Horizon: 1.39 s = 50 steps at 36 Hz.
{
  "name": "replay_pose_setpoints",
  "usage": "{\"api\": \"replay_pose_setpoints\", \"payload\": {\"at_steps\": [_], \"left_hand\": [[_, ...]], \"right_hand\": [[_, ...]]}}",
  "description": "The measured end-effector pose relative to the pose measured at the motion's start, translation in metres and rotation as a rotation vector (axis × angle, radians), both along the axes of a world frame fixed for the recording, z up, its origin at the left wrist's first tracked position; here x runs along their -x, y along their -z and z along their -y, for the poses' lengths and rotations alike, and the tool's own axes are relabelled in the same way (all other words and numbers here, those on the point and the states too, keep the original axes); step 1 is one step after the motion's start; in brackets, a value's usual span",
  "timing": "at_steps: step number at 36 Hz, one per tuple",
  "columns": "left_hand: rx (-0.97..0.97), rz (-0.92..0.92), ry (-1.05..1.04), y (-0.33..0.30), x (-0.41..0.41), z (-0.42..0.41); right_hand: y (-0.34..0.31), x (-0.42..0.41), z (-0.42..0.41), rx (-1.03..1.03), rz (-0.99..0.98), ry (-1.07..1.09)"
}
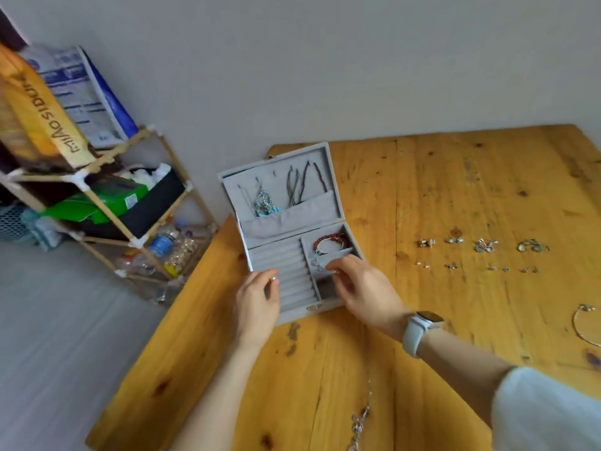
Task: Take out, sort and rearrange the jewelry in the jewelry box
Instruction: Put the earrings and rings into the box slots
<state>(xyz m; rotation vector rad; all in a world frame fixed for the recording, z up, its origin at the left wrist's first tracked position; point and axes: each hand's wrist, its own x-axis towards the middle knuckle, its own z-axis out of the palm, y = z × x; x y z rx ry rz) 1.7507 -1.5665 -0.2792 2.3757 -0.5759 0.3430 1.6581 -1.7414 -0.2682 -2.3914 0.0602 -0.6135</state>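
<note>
open grey velvet jewelry box (289, 222) sits at the wooden table (455, 320) edge. left hand (258, 299) steadies its front, fingers curled. right hand (361, 284) looks like it's pinching something small from the side compartment, hard to tell. still unloading; next it goes beside the silver earrings (481, 247).

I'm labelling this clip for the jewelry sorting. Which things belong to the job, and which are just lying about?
Job: jewelry box, red bracelet, hanging necklaces, earrings laid out on the table, left hand, right hand.
Lying about: shelf rack, plastic bottles.
</note>
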Motion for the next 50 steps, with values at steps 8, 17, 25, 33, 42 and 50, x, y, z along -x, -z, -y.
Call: {"api": "replay_pose_setpoints", "payload": {"at_steps": [8, 17, 25, 33, 42, 50], "left_hand": [[0.003, 0.147, -0.047, 0.007, -0.005, -0.002], [-0.23, 0.313, -0.226, 0.002, -0.042, 0.004], [-0.279, 0.35, -0.289, 0.006, -0.051, 0.004], [-0.271, 0.339, -0.324, 0.005, -0.059, 0.006], [-0.34, 0.398, -0.322, 0.005, -0.057, 0.006], [-0.321, 0.386, -0.308, 0.007, -0.059, 0.005]], "right_hand": [[0.006, -0.022, -0.014, 0.005, -0.003, 0.053], [-0.003, -0.086, -0.034, -0.127, -0.009, 0.0], [0.005, -0.125, -0.051, -0.096, -0.082, -0.008], [-0.004, -0.135, -0.055, -0.16, -0.23, 0.042], [0.006, -0.133, -0.062, 0.002, -0.232, 0.075], [0.005, -0.134, -0.062, 0.012, -0.24, 0.065]]}}
